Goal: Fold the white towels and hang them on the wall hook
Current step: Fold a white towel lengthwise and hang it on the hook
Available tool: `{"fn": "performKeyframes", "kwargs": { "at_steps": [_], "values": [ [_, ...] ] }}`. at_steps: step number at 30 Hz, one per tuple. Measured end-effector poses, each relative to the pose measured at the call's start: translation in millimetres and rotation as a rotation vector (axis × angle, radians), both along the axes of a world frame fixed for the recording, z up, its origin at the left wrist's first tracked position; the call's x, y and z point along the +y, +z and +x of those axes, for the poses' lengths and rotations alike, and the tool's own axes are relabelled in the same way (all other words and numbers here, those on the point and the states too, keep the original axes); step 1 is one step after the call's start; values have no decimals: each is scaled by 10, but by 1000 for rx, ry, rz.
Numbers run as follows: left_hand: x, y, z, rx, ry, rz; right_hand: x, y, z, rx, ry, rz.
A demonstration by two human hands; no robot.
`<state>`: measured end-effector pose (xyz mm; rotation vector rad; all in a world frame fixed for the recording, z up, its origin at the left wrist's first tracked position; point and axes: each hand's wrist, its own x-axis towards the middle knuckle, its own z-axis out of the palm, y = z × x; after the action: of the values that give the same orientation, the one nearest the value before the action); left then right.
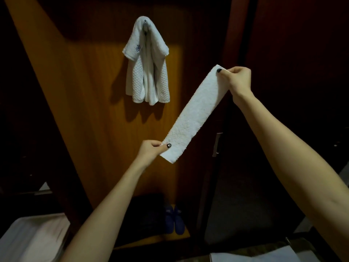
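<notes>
A white towel [196,112], folded into a long narrow strip, is stretched slantwise in the air between my hands. My left hand [151,149] pinches its lower end and my right hand [238,78] pinches its upper end. Up on the wooden wall, a metal hook [145,21] carries other white towels [146,63], draped over it and hanging down; one has a blue emblem. The strip I hold is to the right of and below the hung towels, apart from them.
A lit wooden wall panel [94,91] faces me, with a dark door and its handle [217,146] on the right. Blue slippers [174,219] sit on the floor below. White bedding [28,239] lies at bottom left, white cloth [255,256] at bottom right.
</notes>
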<state>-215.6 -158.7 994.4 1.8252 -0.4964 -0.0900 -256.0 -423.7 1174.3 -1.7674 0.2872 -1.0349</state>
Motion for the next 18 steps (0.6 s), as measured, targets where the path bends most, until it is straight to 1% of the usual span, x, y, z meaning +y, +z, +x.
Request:
{"fn": "performKeyframes", "kwargs": {
  "at_steps": [2, 3, 6, 8, 10, 12, 15, 17, 18],
  "values": [
    [85, 35, 75, 37, -20, 2, -61, -43, -22, 1, 29, 3],
    [126, 59, 113, 60, -13, -27, -92, -63, -30, -1, 52, 10],
    [234, 182, 250, 151, 1, -227, -188, -109, -46, 24, 102, 21],
    [308, 333, 332, 119, 16, -315, -228, -126, -26, 47, 131, 18],
    [380, 522, 406, 21, 0, -359, -245, -117, 15, 61, 137, 4],
    [483, 725, 480, -42, -59, -365, -252, -69, 61, 76, 123, -44],
    [662, 1030, 601, -24, -237, -348, -263, 62, 115, 105, 97, -197],
    [745, 1244, 687, -77, -265, -277, -274, 163, 147, 78, 106, -258],
    [774, 1353, 725, -125, -241, -215, -285, 217, 165, 43, 146, -261]
  ]
}}
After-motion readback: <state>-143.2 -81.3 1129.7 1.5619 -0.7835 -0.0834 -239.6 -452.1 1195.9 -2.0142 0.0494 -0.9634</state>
